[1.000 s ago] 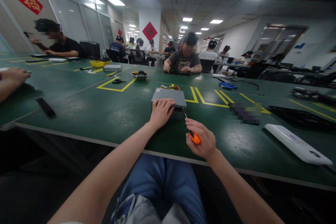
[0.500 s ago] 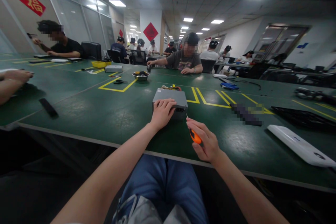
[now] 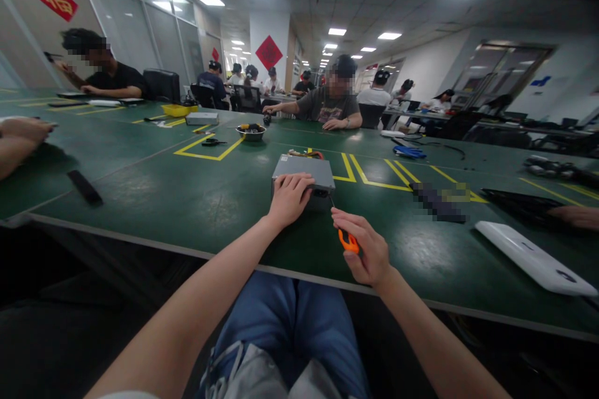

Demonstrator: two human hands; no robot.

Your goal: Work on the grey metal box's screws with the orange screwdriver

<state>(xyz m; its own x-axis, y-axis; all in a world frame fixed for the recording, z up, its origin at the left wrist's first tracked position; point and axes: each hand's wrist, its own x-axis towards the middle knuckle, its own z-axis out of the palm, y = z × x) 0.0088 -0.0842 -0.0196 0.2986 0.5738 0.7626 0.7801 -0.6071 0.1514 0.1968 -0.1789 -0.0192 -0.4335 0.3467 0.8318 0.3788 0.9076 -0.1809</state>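
A grey metal box (image 3: 303, 173) sits on the counter (image 3: 140, 199) under the open left hand (image 3: 290, 199); the right hand (image 3: 362, 246) grips an orange screwdriver (image 3: 349, 241) just beside it. Another person's hand (image 3: 574, 217) has newly appeared far right.

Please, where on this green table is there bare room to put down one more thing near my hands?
Bare green tabletop lies left of the metal box, between your left hand and the black strip. A smaller patch lies between your right hand, holding the orange screwdriver, and the white panel. Behind the box, by the wires, it is crowded.
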